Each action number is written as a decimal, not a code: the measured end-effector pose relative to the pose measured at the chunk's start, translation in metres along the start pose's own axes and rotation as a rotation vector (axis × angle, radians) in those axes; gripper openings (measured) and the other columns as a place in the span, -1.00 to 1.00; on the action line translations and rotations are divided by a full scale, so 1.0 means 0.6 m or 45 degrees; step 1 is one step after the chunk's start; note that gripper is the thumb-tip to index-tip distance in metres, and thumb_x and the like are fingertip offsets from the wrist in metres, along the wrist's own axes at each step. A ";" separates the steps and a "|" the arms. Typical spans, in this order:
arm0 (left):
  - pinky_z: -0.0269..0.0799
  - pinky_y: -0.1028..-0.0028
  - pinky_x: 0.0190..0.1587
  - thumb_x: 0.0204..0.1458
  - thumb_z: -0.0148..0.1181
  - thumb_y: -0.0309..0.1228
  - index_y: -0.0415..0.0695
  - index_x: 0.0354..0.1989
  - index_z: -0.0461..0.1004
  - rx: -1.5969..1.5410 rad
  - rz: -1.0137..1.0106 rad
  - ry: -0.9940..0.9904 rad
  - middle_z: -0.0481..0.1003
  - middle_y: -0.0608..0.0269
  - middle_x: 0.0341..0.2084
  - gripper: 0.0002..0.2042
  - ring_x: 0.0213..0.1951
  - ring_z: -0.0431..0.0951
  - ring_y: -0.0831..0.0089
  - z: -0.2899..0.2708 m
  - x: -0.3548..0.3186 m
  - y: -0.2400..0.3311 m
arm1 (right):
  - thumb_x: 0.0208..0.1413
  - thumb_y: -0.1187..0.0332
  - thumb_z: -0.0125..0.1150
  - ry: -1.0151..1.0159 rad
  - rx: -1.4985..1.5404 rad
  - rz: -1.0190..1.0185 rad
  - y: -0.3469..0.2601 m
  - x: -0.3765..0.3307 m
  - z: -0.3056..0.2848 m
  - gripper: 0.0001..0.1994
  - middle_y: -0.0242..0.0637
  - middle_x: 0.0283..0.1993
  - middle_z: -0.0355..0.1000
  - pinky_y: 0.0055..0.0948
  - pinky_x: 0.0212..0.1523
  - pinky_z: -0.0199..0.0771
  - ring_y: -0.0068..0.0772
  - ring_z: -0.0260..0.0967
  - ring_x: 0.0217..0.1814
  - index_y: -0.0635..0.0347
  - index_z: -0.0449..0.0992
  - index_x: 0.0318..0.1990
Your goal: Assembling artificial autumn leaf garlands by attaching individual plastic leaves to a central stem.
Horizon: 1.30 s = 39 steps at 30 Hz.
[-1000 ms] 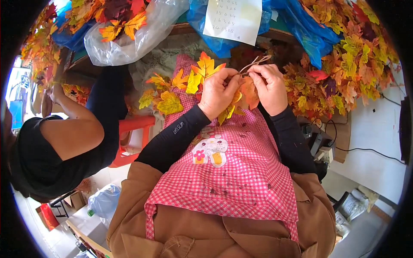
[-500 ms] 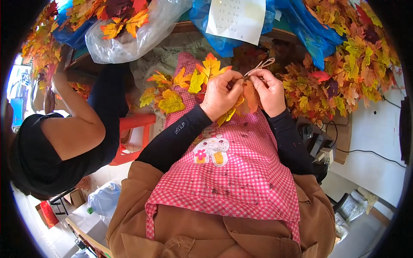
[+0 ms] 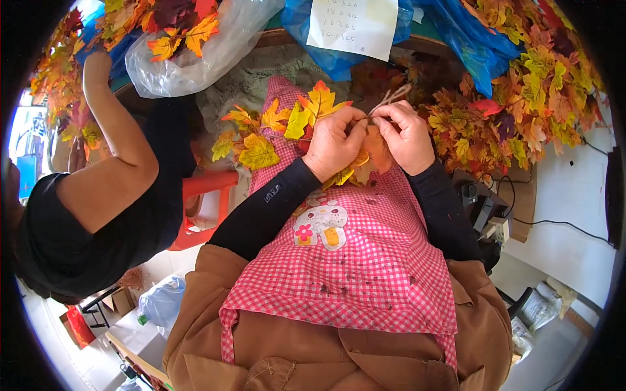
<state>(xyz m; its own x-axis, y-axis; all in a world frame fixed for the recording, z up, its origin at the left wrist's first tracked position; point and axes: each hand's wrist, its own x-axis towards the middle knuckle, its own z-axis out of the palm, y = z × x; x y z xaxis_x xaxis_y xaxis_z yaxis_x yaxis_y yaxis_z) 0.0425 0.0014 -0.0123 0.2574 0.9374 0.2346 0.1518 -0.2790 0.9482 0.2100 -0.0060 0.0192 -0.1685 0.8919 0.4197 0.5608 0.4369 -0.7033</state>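
Observation:
Over my lap I hold a garland of artificial autumn leaves (image 3: 259,152) in yellow and orange, which trails off to the left. My left hand (image 3: 336,142) is closed in a pinch on its stem. Close beside it, my right hand (image 3: 405,135) pinches the same stem, where a brown twine loop (image 3: 393,95) sticks out above the fingers. The exact grip point is hidden between the fingertips. An orange-brown leaf (image 3: 375,151) hangs down between both hands, and smaller yellow leaves show below my left hand.
Heaps of autumn leaf garlands (image 3: 521,111) hang at the right. A clear plastic bag (image 3: 176,68), blue plastic bags (image 3: 479,55) and a handwritten paper (image 3: 352,29) lie along the table edge. A co-worker's arm (image 3: 120,130) is at the left, near a red stool (image 3: 208,202).
My right hand has shifted slightly, and the twine loop leans a little differently. The orange-brown leaf has turned. The co-worker's arm has reached up toward the table.

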 end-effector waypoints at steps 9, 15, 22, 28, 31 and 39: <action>0.44 0.36 -0.36 0.06 0.10 -0.51 -0.24 -0.31 0.49 0.326 0.220 -0.025 0.49 -0.01 -0.46 -0.91 -0.41 0.54 0.12 -0.041 -0.013 -0.007 | 0.20 0.43 0.03 -0.177 1.182 0.608 0.018 -0.032 0.047 -0.68 -0.26 -0.01 0.42 -0.48 0.06 0.33 -0.49 0.37 -0.02 0.27 0.32 0.10; 0.41 0.37 -0.36 0.02 0.12 -0.57 -0.25 -0.24 0.48 0.592 0.330 -0.289 0.47 0.05 -0.46 -0.87 -0.42 0.52 0.20 -0.035 -0.026 0.007 | 0.31 0.34 -0.14 0.029 1.645 0.847 0.019 -0.034 0.009 -0.60 -0.17 0.03 0.40 -0.43 0.05 0.36 -0.40 0.41 -0.02 0.19 0.14 0.27; 0.44 0.31 -0.30 0.01 0.10 -0.52 -0.22 -0.25 0.48 0.483 0.183 -0.327 0.49 0.07 -0.41 -0.86 -0.32 0.54 0.11 -0.026 -0.030 -0.002 | 0.29 0.47 -0.14 0.166 0.664 0.285 0.035 -0.055 0.033 -0.63 -0.19 0.05 0.40 -0.54 -0.14 0.42 -0.45 0.47 -0.15 0.19 0.26 0.23; 0.45 0.32 -0.27 0.01 0.11 -0.52 -0.23 -0.26 0.48 0.484 0.187 -0.349 0.51 0.05 -0.36 -0.87 -0.29 0.54 0.10 -0.030 -0.036 -0.019 | 0.26 0.51 -0.10 0.167 0.426 0.261 0.026 -0.061 0.038 -0.68 -0.26 0.06 0.42 -0.57 -0.19 0.43 -0.52 0.46 -0.18 0.17 0.37 0.15; 0.45 0.30 -0.26 0.01 0.11 -0.52 -0.23 -0.27 0.48 0.484 0.167 -0.335 0.51 0.05 -0.38 -0.88 -0.29 0.54 0.10 -0.028 -0.033 -0.022 | 0.26 0.50 -0.10 0.160 0.443 0.272 0.032 -0.060 0.042 -0.67 -0.27 0.07 0.42 -0.58 -0.19 0.42 -0.54 0.45 -0.20 0.17 0.37 0.15; 0.45 0.20 -0.29 0.00 0.07 -0.35 -0.15 -0.29 0.50 0.831 0.016 -0.513 0.53 0.01 -0.38 -0.82 -0.31 0.54 0.06 -0.022 -0.031 -0.030 | 0.24 0.50 -0.09 0.052 0.379 0.229 0.043 -0.064 0.046 -0.65 -0.24 0.01 0.45 -0.56 -0.23 0.42 -0.56 0.42 -0.23 0.15 0.35 0.17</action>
<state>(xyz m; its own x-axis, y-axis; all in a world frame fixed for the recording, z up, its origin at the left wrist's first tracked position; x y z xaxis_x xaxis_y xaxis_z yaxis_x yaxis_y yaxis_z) 0.0222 -0.0080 -0.0309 0.5716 0.8200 0.0299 0.6471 -0.4729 0.5980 0.2089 -0.0256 -0.0308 -0.0530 0.9548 0.2924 0.3162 0.2938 -0.9020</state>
